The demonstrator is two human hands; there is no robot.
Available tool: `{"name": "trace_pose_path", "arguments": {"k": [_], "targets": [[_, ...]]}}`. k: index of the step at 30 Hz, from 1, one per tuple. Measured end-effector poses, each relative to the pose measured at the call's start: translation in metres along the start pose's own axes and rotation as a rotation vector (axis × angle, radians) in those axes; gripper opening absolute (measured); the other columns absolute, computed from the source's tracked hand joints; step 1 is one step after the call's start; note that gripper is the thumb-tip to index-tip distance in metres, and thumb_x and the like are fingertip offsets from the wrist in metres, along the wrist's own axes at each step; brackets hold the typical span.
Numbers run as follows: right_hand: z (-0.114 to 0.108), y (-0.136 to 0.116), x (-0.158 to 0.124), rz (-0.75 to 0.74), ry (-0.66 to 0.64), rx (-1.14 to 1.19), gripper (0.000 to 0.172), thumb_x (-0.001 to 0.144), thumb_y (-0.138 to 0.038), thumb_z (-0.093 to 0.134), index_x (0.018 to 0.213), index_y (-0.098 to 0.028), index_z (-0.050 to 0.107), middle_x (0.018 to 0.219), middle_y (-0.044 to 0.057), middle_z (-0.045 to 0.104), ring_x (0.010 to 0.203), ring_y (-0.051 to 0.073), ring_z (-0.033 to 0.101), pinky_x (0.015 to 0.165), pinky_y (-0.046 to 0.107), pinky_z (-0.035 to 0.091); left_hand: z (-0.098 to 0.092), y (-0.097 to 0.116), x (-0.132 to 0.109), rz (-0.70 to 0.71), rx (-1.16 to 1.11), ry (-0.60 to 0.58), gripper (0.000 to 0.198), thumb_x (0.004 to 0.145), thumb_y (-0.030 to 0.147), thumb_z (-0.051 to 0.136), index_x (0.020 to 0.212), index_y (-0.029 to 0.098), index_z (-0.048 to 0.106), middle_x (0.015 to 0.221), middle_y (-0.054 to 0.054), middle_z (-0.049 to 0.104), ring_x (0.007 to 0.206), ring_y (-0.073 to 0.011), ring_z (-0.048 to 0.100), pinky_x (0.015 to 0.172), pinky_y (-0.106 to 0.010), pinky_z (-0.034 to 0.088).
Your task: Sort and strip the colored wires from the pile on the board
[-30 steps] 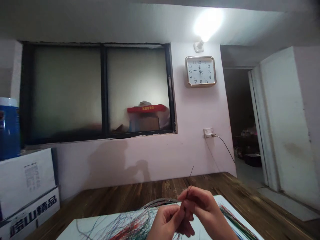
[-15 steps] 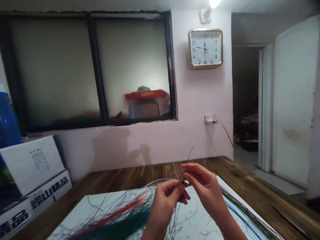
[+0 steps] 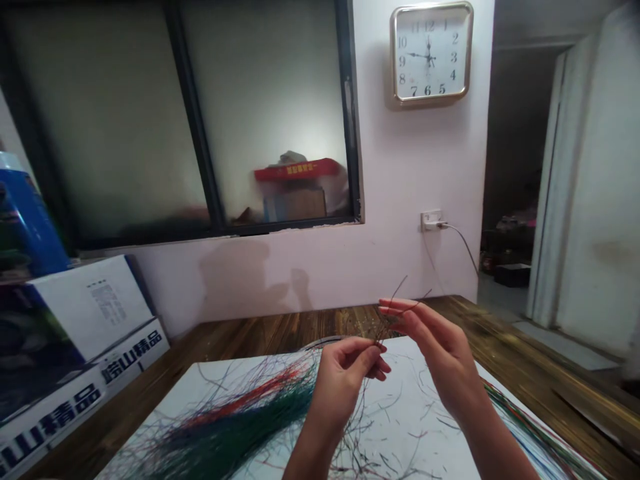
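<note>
Thin dark strands (image 3: 382, 331) rise from the pinched thumb and fingers of my left hand (image 3: 345, 375), low in the middle of the view. My right hand (image 3: 437, 340) is just right of and above it, its fingers stretched toward the left and touching or close beside the upper ends of the strands. Below both hands lies a white board (image 3: 395, 400) scattered with short cut pieces. A large bundle of green, blue and red strands (image 3: 240, 420) lies on its left part, and more long coloured strands (image 3: 530, 417) run along its right edge.
The board rests on a dark wooden table (image 3: 280, 323) against a pink wall. Printed boxes (image 3: 95, 313) and a blue container (image 3: 37, 223) stand at the left. A white cable (image 3: 463, 240) hangs from a wall socket (image 3: 431, 221) near a doorway.
My right hand has moved up and right, away from my left hand, and its fingers have loosened. My left hand keeps its pinch. The head view has shifted downward.
</note>
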State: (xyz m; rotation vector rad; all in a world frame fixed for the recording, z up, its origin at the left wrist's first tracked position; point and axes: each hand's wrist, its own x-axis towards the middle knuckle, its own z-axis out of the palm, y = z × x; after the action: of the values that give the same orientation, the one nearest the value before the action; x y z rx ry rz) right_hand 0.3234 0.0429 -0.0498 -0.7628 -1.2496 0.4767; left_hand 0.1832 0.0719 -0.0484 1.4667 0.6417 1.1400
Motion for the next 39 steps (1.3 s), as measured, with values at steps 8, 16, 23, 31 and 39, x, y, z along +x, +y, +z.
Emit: {"name": "trace_pose_path", "arguments": {"k": [8,16,23,31,39], "targets": [[0.001,0.003,0.002,0.069,0.04,0.074,0.023,0.086,-0.037,0.058,0.093,-0.022,0.073,0.1,0.006,0.07,0.092,0.021,0.062,0.078,0.033,0.049,-0.002,0.0,-0.002,-0.038,0.05,-0.092,0.015,0.077,0.024,0.065,0.073,0.01,0.069,0.062,-0.007,0.066,0.06,-0.0144,0.06,0.061,-0.027,0.047],[0.007,-0.005,0.0,0.113,-0.106,0.077,0.025,0.087,-0.038,0.056,0.095,-0.021,0.072,0.102,0.007,0.069,0.093,0.02,0.063,0.079,0.032,0.051,-0.002,0.004,-0.003,-0.001,-0.02,-0.052,0.015,0.076,0.023,0.066,0.074,0.009,0.071,0.06,-0.006,0.066,0.057,-0.0118,0.058,0.058,-0.023,0.046],[-0.007,-0.006,0.001,-0.034,0.058,0.042,0.041,0.088,-0.035,0.054,0.128,-0.027,0.049,0.128,0.009,0.056,0.109,0.022,0.058,0.086,0.036,0.05,-0.004,0.001,-0.001,-0.009,-0.03,0.014,0.016,0.075,0.026,0.069,0.076,0.01,0.072,0.063,-0.006,0.069,0.059,-0.0118,0.06,0.061,-0.022,0.048],[-0.008,-0.012,-0.001,-0.045,-0.011,-0.087,0.03,0.087,-0.033,0.055,0.117,-0.026,0.057,0.125,0.007,0.057,0.113,0.025,0.054,0.088,0.04,0.048,-0.002,0.001,-0.002,-0.01,-0.021,0.014,0.014,0.075,0.025,0.069,0.075,0.011,0.072,0.063,-0.006,0.069,0.058,-0.0118,0.061,0.061,-0.022,0.049],[-0.004,-0.01,-0.004,-0.092,-0.042,-0.105,0.029,0.088,-0.024,0.055,0.116,-0.027,0.056,0.12,0.004,0.059,0.109,0.02,0.056,0.086,0.032,0.051,-0.005,0.0,-0.001,-0.011,-0.018,0.028,0.017,0.075,0.028,0.07,0.078,0.012,0.073,0.066,-0.007,0.072,0.061,-0.0129,0.064,0.063,-0.023,0.049]]}}
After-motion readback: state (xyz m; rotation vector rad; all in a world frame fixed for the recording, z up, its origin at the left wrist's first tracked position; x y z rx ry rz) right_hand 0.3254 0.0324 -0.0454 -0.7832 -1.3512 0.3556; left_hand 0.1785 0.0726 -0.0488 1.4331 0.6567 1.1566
